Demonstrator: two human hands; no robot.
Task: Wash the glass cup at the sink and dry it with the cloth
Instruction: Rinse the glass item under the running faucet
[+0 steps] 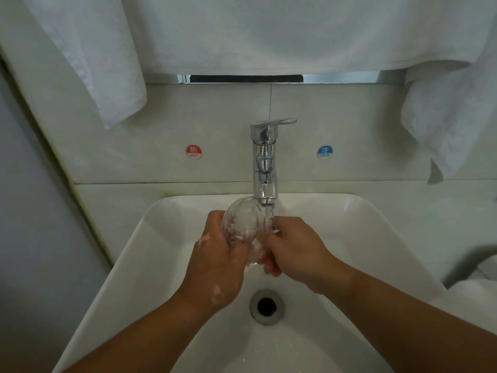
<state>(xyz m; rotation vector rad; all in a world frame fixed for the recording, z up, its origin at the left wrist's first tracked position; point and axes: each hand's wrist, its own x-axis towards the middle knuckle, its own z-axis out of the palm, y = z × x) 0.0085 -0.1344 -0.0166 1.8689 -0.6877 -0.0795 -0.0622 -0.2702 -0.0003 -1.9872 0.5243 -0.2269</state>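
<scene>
you are holding the glass cup [246, 227] tilted over the sink [150, 259], just under the faucet [265, 160]. your left grip [215, 262] is curling round its soapy side, and your right grip [295, 251] is pinching its lower end.

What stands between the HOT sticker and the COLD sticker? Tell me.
In the head view, the chrome faucet stands between the HOT sticker and the COLD sticker; the rest is bare wall tile.
</scene>
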